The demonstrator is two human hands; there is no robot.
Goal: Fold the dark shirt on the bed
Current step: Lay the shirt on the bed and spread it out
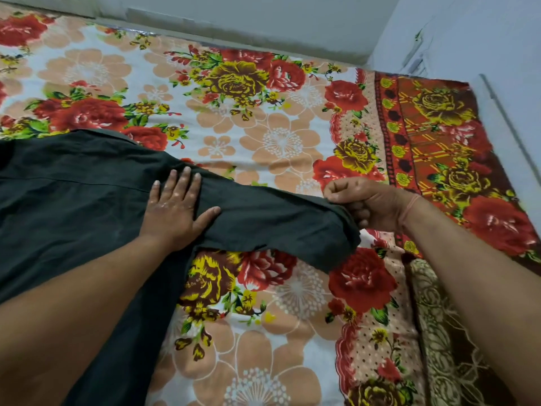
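The dark shirt (pixel 73 186) lies spread over the left half of the bed, its body running off the left and bottom edges of the view. One sleeve (pixel 278 224) stretches out to the right across the floral sheet. My left hand (pixel 175 203) presses flat, fingers spread, on the shirt where the sleeve joins the shoulder. My right hand (pixel 369 203) is closed around the cuff end of that sleeve and holds it slightly lifted off the sheet.
The bed is covered by a floral sheet (pixel 263 332) with a red and brown patterned border (pixel 433 148) on the right. A pale wall (pixel 263 22) runs along the far side and another wall (pixel 483 39) stands at the right.
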